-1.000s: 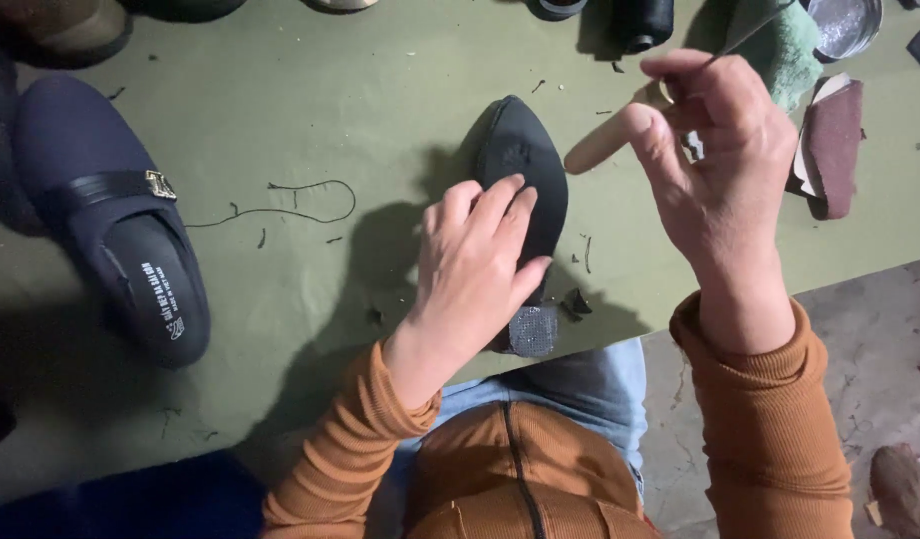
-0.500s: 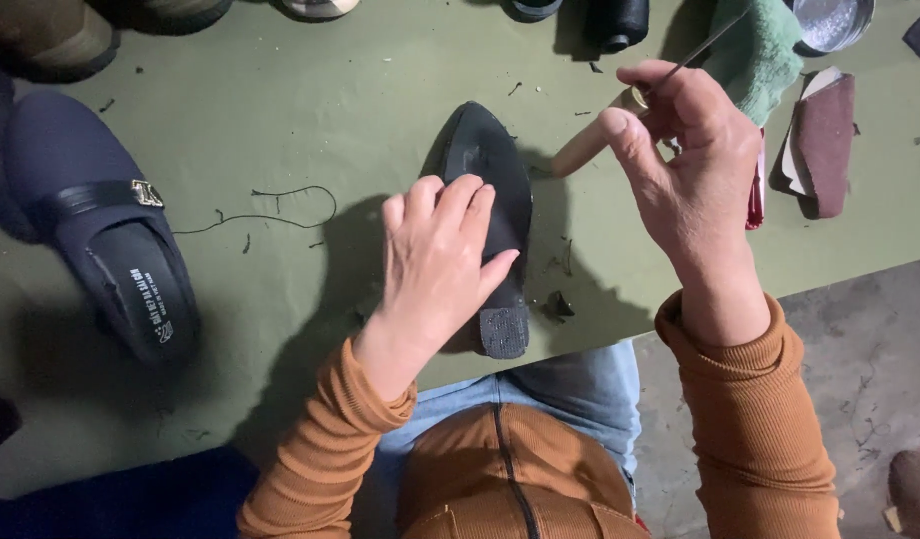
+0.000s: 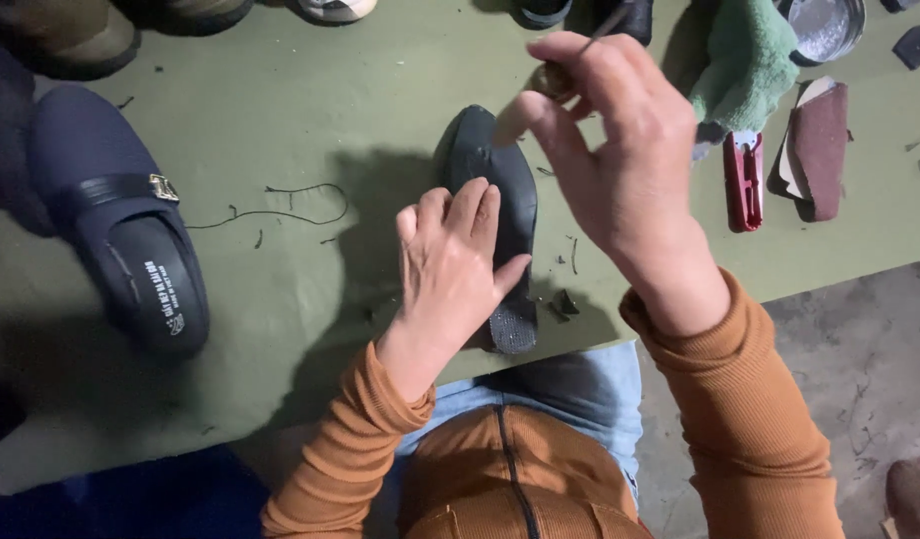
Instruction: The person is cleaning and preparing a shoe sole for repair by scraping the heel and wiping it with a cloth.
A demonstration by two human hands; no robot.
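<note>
Sole-up black shoe being steadied at frame centre on the green table.

The left hand is pressing down, fingers together and flat, on the black pointed shoe with its rubber sole upward, apparently pinning it. The right hand is hovering above the toe, fingers pinching a wooden-handled awl. A navy slip-on shoe is lying at left; a red clipper at right.

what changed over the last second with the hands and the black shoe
The right hand, pinching a thin wooden-handled tool, swung from off to the right to above the toe of the black pointed shoe sole. The left hand slid back from the toe toward the heel, staying pressed flat on it. The navy buckled shoe and red clippers stayed put.
</note>
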